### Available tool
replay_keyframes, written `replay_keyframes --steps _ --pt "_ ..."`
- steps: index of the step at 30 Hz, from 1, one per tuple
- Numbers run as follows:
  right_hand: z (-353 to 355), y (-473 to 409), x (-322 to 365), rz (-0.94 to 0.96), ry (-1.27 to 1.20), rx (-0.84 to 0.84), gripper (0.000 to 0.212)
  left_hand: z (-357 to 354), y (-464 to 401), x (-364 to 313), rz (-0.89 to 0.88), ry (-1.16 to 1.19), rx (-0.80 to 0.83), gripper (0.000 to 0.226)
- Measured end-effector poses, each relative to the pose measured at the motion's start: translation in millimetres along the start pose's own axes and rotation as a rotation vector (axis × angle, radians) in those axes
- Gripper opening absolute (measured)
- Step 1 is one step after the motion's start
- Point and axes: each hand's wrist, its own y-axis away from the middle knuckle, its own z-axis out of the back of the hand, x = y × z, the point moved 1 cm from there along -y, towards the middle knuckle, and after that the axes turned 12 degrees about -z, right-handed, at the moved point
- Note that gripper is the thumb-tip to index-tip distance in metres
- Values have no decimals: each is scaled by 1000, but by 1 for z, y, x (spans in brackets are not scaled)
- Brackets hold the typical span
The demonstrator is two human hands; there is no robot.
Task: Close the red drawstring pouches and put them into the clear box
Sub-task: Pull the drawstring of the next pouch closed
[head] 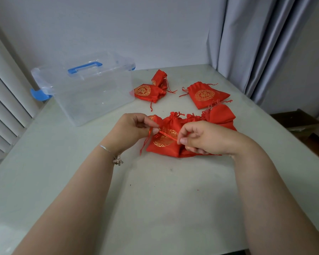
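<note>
A red pouch with a gold emblem (164, 144) lies on the table under both hands. My left hand (134, 128) pinches its red drawstring (167, 134) at the left end, and my right hand (197, 138) pinches the same string at the right end, holding it taut between them. More red pouches (217, 116) are bunched just behind. Another pouch (206, 94) lies flat further back on the right, and two pouches (149, 92) lie beside the clear box (92, 92), which stands open at the back left with nothing visible inside.
The box lid with a blue handle (85, 68) leans behind the box against the wall. Grey curtains (256, 43) hang at the back right. A dark cardboard box (298, 122) sits beyond the table's right edge. White shutters (6, 100) line the left.
</note>
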Motion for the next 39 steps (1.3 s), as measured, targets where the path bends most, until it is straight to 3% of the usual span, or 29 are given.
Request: replay_keyframes --steps 1,3,5,7,10,15,22,26,31,35,39 --pt "2 -1 -2 -21 38 -74 10 0 0 -2 -13 -47 17 12" --pt "8 -8 -5 29 81 -399 8 0 0 -7 -52 -125 48 11" --pt "6 -13 2 228 53 -643 8 -4 2 -11 -88 -182 98 14" --pt "-8 -20 11 330 59 -563 21 -10 4 -14 -130 -227 143 21" --pt "-29 -27 15 215 187 -420 18 -11 3 -13 -159 -284 123 28" --pt "-28 -29 10 123 54 -485 6 -21 5 -17 -304 -484 92 26" --pt "-32 -26 18 294 -156 -673 8 -20 4 -20 -527 -823 -167 27" --pt "-29 -23 21 278 -509 -542 8 -17 8 -23 -759 -907 -244 20" --pt "-21 -18 18 200 -576 -311 12 -18 8 -20 -875 -944 -175 16" --pt "-15 -10 20 227 -618 -303 13 -19 8 -20 -908 -958 -154 17" --pt "-15 -15 21 185 -546 -416 17 -21 8 -22 -916 -994 -214 19"
